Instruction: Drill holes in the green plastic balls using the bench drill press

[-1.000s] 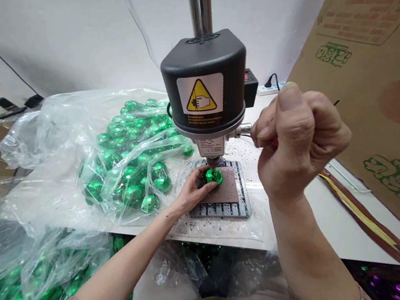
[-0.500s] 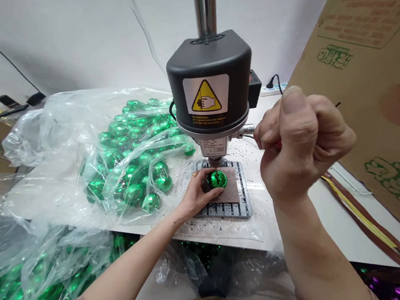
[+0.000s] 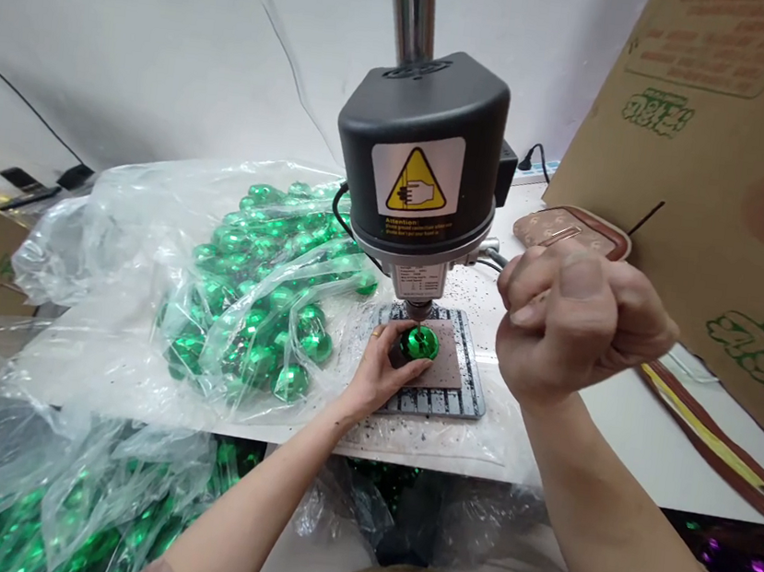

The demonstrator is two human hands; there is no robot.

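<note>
My left hand holds a shiny green faceted ball between thumb and fingers, and a ring shows on one finger. The ball rests on a brown board over the slotted grey base of a small drill press. Right above the ball is the press's chuck, its bit at or just over the ball's top. My right hand is closed in a fist at the right side of the press, around the feed lever, whose grip end is hidden by the fingers.
Many green balls lie in clear plastic on the left. Below the table edge are more green balls. On the right stand a large carton and a brown patterned bag with a strap. Dark shavings litter the base.
My right hand has moved lower, uncovering the brown bag behind it. The whole scene has shifted slightly right as the camera turned. My left hand keeps the ball under the chuck.
</note>
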